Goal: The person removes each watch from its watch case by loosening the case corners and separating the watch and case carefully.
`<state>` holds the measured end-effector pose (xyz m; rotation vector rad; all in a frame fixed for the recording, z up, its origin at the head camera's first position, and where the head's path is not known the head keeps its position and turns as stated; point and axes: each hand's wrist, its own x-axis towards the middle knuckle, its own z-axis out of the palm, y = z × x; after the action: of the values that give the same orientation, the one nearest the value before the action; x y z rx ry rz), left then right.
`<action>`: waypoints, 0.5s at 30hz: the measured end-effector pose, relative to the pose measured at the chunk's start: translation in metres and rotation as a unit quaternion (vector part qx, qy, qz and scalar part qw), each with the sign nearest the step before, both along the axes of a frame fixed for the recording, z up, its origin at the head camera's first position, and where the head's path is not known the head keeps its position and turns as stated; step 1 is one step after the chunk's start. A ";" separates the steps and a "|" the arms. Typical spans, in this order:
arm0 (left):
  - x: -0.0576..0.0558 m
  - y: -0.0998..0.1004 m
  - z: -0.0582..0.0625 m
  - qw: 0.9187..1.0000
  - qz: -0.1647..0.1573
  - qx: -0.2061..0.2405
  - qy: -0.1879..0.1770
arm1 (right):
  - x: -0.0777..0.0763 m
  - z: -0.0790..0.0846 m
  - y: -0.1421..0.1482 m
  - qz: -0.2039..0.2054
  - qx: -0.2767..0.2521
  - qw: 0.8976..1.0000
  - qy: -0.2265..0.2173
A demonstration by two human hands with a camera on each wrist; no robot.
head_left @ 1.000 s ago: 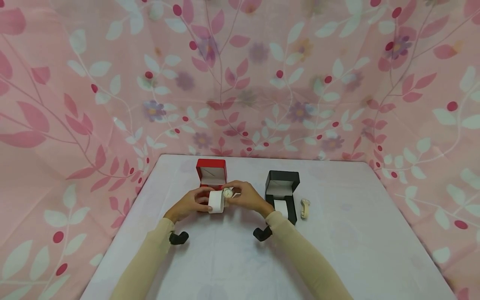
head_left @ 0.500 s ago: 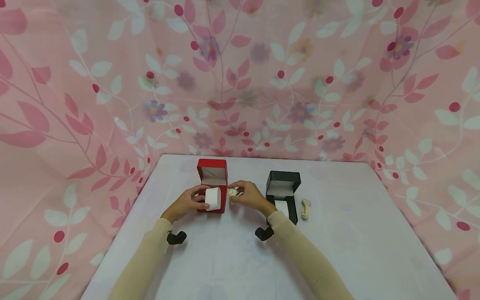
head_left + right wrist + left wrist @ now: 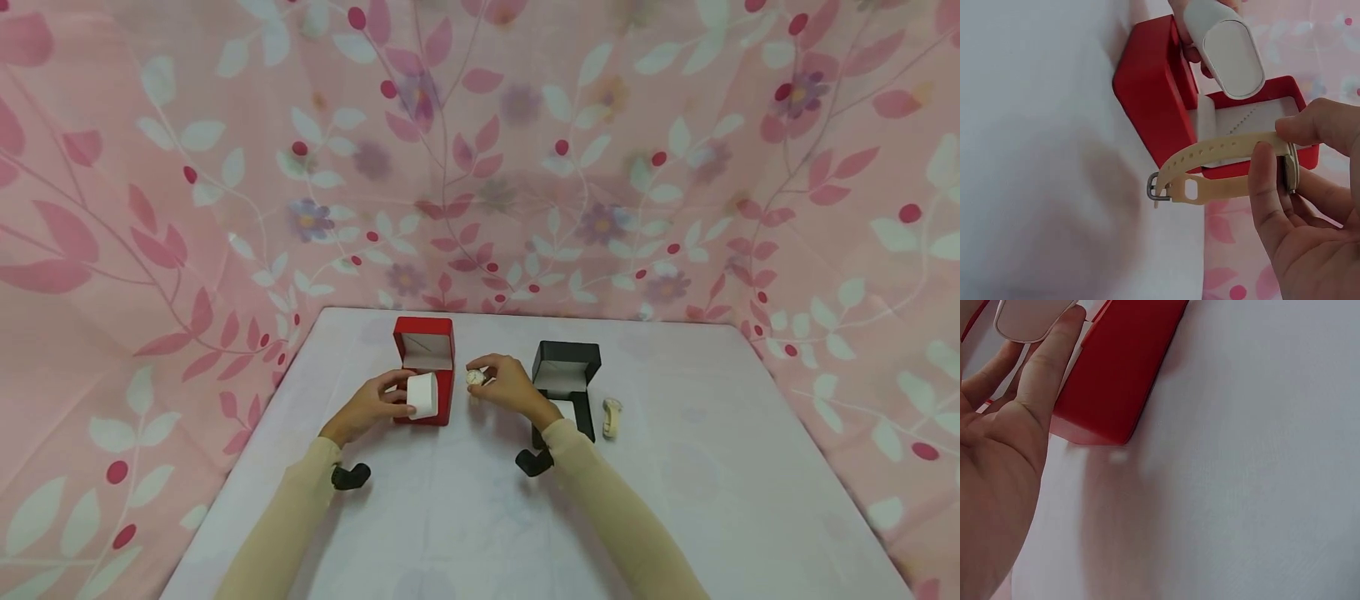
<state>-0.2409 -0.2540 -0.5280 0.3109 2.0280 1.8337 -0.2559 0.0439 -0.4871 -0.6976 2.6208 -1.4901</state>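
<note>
My left hand [image 3: 370,403] grips a white watch cushion [image 3: 422,395] above the open red watch box [image 3: 444,398]. In the right wrist view the cushion [image 3: 1233,53] shows its flat oval end. My right hand [image 3: 512,387] pinches a watch [image 3: 476,379] by its case, between thumb and fingers. Its cream strap [image 3: 1210,150], with a row of holes and a metal buckle, hangs in a closed loop away from the fingers. A gap separates watch and cushion.
An open black watch box [image 3: 566,367] stands to the right, a white cushion in it partly hidden by my right wrist. Beside it lies a second cream-strapped watch [image 3: 612,418]. Pink floral cloth [image 3: 480,167] hangs behind and beside the white-covered table [image 3: 720,467].
My right hand has moved right with the watch, away from the cushion. The left hand has shifted slightly left and up with the cushion, over the red box.
</note>
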 end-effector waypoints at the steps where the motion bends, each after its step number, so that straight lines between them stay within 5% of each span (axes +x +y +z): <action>1: 0.000 0.000 0.000 1.000 0.001 -0.001 0.001 | 0.000 0.000 0.000 0.002 0.001 1.000 -0.002; 15: 0.003 0.004 0.002 1.000 0.010 0.008 -0.003 | -0.002 -0.022 0.008 0.025 0.006 0.997 -0.076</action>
<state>-0.2383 -0.2502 -0.5261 0.2918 2.0206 1.8612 -0.2577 0.0516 -0.5093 -0.6177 2.4800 -1.4503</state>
